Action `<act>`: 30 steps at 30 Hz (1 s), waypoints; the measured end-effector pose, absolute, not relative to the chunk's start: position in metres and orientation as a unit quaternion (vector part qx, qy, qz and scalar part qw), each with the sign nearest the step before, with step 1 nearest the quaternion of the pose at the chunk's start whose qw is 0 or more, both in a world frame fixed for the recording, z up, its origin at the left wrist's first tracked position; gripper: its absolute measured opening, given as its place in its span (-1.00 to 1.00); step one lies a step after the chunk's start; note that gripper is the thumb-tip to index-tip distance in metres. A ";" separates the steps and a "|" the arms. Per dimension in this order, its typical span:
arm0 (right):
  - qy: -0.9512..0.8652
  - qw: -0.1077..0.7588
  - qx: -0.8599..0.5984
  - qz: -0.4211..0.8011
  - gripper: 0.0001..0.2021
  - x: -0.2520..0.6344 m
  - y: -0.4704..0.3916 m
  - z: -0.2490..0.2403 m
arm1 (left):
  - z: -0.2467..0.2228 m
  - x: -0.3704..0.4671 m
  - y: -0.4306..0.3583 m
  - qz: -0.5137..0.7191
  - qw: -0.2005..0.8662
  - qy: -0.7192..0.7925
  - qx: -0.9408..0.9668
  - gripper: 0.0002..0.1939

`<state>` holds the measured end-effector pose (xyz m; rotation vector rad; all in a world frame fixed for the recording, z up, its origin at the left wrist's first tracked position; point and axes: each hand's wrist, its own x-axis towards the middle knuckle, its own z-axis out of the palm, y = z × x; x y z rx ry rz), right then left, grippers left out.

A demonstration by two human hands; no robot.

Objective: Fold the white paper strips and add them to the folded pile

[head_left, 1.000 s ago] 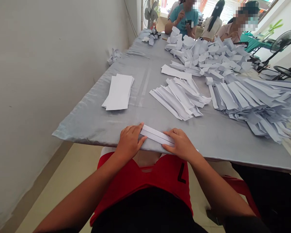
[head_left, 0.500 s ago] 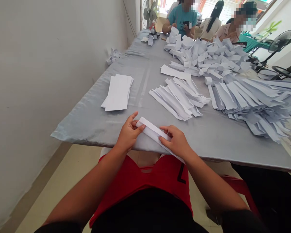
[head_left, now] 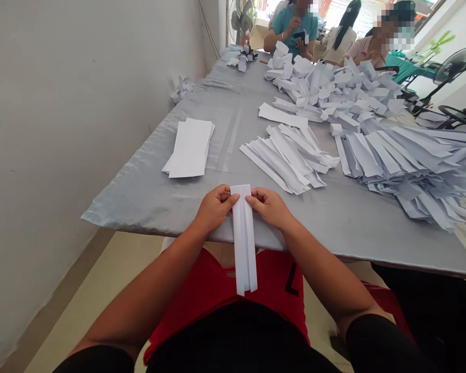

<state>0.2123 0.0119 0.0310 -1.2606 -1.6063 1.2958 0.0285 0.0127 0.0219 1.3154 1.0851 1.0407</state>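
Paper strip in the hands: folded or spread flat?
Folded. The strip has both long sides turned in toward its middle; left hand and right hand hold its far end.

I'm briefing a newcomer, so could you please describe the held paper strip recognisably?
On the grey tablecloth, go to the near edge. There, the left hand and right hand pinch the far end of the folded paper strip. Unlike the piled strips beyond, it reaches past that edge.

You have the paper strip (head_left: 239,238) over the near edge of the surface (head_left: 147,199) | sheet stack (head_left: 190,148) ahead-left | strip pile (head_left: 286,155) ahead-right | paper heap (head_left: 334,88) behind that pile
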 end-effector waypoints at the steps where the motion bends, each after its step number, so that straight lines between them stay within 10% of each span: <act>1: -0.612 0.357 -0.479 0.517 -0.70 0.212 0.015 0.028 | 0.020 0.028 0.013 0.433 0.542 0.458 0.556 -0.68; 19: -0.548 0.404 -0.456 0.573 -0.80 0.219 0.012 0.024 | 0.021 0.022 0.005 0.432 0.543 0.446 0.565 -0.89; 30: -0.530 0.413 -0.456 0.584 -0.64 0.220 0.013 0.021 | 0.014 0.024 0.006 0.436 0.549 0.444 0.558 -0.65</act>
